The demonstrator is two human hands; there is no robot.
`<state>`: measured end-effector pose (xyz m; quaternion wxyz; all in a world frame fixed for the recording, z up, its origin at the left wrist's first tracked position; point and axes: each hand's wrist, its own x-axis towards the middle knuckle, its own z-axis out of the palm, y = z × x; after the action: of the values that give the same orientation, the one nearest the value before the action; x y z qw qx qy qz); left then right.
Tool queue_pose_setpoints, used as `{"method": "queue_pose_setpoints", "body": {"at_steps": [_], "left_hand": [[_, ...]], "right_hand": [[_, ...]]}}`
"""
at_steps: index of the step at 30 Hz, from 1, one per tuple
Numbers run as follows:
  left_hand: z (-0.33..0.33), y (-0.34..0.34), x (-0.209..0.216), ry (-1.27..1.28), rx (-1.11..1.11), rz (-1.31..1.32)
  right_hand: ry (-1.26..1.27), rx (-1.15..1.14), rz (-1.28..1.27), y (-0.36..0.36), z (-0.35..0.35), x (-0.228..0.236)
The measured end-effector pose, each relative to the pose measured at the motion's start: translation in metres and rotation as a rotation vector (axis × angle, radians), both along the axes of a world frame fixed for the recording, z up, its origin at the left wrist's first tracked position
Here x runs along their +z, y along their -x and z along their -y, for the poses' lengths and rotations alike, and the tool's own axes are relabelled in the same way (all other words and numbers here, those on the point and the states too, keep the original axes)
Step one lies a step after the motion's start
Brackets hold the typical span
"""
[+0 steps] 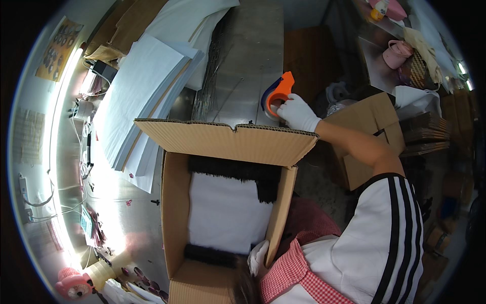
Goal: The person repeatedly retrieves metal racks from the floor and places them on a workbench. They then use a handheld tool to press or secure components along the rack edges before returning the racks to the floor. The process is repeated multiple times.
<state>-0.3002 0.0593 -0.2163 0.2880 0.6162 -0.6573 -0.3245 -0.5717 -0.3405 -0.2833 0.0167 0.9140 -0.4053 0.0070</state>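
on the left, a stack of white sheets [139,86] lies on the metal table [253,40]. right of it stands the cardboard box [174,213], open towards us, its far flap [223,139] spread outward. inside, a white sheet [228,213] lies flat, with black fringed material [223,166] showing along the far and near ends. at the box's near right corner i see the gloved left hand [258,256], partly hidden; i can't tell whether its fingers are apart or closed on the cardboard. beyond the far flap, the tape dispenser [287,87] is held up, bright orange with a dark blue curved strip. to its right, the white-gloved right hand [299,114] is clamped on it, fingers curled in.
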Motion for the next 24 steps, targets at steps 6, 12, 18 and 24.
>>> {"method": "queue_pose_setpoints", "body": {"at_steps": [6, 12, 18, 24], "left_hand": [[0.002, 0.007, 0.001, -0.028, 0.046, 0.006], [0.004, 0.007, 0.002, -0.052, 0.067, 0.018], [0.003, 0.006, 0.004, -0.052, 0.108, 0.014], [-0.007, 0.005, 0.0, -0.108, 0.184, -0.072]], "right_hand": [[0.043, 0.095, 0.091, -0.109, 0.076, -0.008], [0.129, 0.066, 0.159, -0.127, 0.087, 0.003], [0.034, 0.027, 0.099, -0.068, 0.039, -0.003], [0.198, -0.129, 0.491, -0.041, -0.019, 0.005]]}}
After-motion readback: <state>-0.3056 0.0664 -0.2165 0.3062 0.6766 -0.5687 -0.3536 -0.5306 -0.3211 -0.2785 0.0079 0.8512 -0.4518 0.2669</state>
